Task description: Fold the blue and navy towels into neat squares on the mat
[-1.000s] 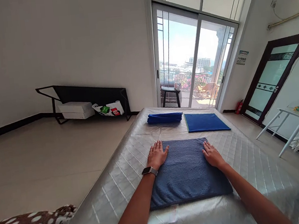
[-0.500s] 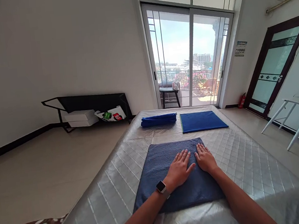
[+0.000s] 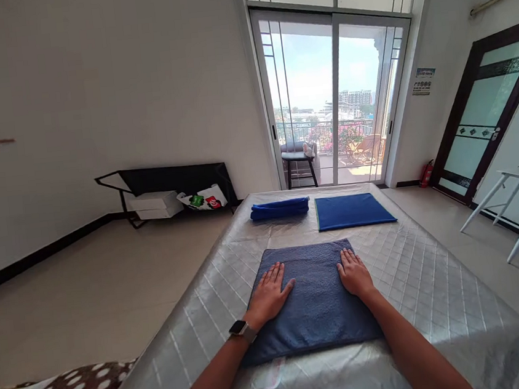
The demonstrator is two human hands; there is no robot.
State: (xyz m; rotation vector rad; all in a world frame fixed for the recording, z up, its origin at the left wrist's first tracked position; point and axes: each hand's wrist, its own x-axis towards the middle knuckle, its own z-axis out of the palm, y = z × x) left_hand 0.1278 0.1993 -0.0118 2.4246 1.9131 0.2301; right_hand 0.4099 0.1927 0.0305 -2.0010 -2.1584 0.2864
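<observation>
In the head view, the only one I have, I find the grey-blue towel [image 3: 316,312] lying flat in the near middle of the silvery quilted mattress [image 3: 206,308], with both hands resting on it. The left hand [image 3: 267,296] lies palm down on the towel's left side, fingers straight and close together, thumb spread out toward the middle; the right hand [image 3: 355,273] lies palm down at the right side, near the far right corner, also flat with the fingers together. Neither pinches any cloth. I read the step in hand as smoothing, and for that I would want the whole palm in contact rather than just the fingertips, with light, even weight on both sides. The quilted cover looks slick to me, so a hard shove could drag the whole towel; better to let the right hand anchor its side while the left strokes from the middle out to the left edge, and then swap. I would lift each palm before bringing it back, so that no fold gets pulled inward. The near part, close to the forearms, looks slightly rippled and deserves its own slow pass, ending square at the near edge. On the far side, the folded blue bundle [image 3: 279,209] at left and the flat blue cloth [image 3: 355,210] at right lie apart from the towel, so I would keep far strokes short to leave both undisturbed.
</observation>
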